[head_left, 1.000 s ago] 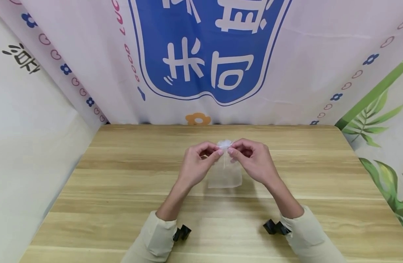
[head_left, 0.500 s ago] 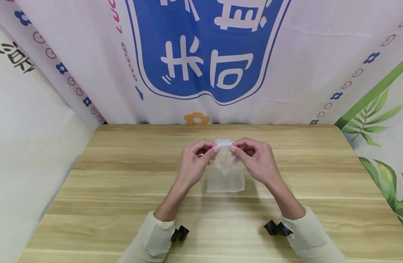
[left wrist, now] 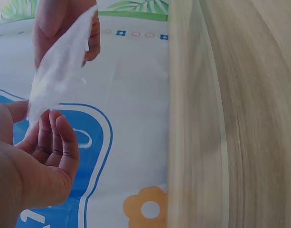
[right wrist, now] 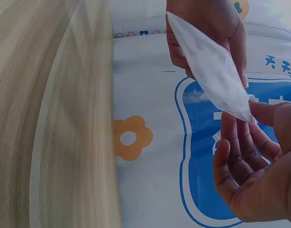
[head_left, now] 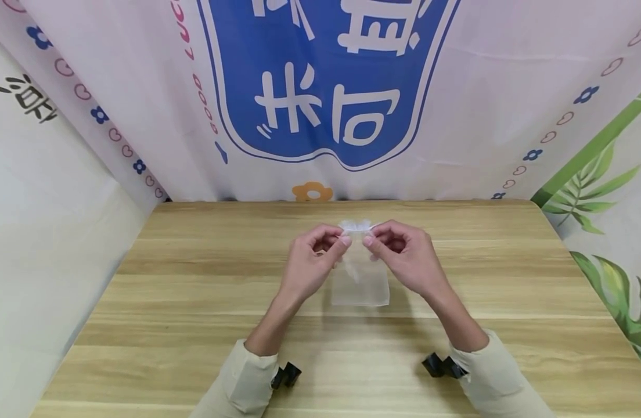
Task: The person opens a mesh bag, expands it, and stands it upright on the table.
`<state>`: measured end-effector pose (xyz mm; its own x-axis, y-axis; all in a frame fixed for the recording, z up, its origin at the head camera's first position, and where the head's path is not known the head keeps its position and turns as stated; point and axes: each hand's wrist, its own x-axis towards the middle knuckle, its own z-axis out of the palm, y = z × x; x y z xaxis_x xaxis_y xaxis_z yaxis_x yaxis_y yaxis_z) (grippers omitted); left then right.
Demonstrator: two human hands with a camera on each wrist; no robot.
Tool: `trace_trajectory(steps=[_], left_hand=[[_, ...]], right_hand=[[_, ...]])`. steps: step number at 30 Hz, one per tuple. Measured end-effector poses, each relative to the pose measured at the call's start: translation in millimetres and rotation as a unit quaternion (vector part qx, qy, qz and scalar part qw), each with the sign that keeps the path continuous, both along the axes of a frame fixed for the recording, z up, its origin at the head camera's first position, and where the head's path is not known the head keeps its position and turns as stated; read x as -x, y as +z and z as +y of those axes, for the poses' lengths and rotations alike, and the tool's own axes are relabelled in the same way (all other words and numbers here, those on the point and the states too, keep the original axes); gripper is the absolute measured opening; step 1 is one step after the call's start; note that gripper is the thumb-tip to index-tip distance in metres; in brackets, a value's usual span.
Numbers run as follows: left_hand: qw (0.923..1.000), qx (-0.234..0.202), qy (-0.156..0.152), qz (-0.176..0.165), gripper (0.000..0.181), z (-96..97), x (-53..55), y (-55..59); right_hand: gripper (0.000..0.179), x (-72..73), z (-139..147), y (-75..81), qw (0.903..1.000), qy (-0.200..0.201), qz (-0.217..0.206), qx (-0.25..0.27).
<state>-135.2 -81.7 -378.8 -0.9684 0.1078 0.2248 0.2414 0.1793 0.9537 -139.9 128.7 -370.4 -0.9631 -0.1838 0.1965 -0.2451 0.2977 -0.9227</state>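
Observation:
A small sheer white pouch with a ruffled, gathered top hangs between both hands over the middle of the table. At its upper left corner, the left hand pinches the gathered edge between thumb and forefinger. The right hand pinches the matching corner on the other side. Seen from the left wrist, the pouch stretches as a thin slanted sheet away from the thumb. In the right wrist view, the pouch slants up from the right hand's fingertips, and the other fingers curl loosely below.
A wood-grain table lies under the hands. Behind its far edge hangs a white printed cloth with a blue sign. Black wrist devices show at both pale sleeves.
The gathered top of the pouch has been pulled wider, its bunched ruffle spreading between the hands. The pouch's body now hangs flatter and reaches slightly lower in the view.

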Motion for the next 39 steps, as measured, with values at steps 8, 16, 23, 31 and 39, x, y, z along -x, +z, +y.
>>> trace_trajectory(steps=[8, 16, 23, 31, 39], left_hand=[[0.9999, -0.009, -0.014, 0.005, 0.017, 4.1, -1.3, -1.2], [0.9998, -0.012, 0.015, 0.01, 0.016, 3.8, -3.0, 1.2], [0.9986, -0.029, 0.043, 0.007, 0.017, 3.2, -4.5, 3.1], [0.9983, -0.027, 0.052, 0.006, 0.017, 2.4, -3.8, 3.7], [0.9986, -0.017, 0.036, 0.034, 0.016, -1.4, -3.6, 5.6]], right_hand=[[0.016, -1.8, -5.4, -0.8, 0.9998, 0.012, -0.009, 0.011], [0.014, -4.4, -6.3, 1.6, 0.9996, -0.006, 0.014, 0.023], [0.016, -5.1, -5.9, 1.9, 0.9983, -0.029, 0.029, 0.041], [0.016, -5.3, -4.0, 3.1, 0.9976, -0.03, 0.037, 0.05], [0.015, -5.0, 0.4, 6.0, 0.9983, -0.03, 0.048, 0.015]])
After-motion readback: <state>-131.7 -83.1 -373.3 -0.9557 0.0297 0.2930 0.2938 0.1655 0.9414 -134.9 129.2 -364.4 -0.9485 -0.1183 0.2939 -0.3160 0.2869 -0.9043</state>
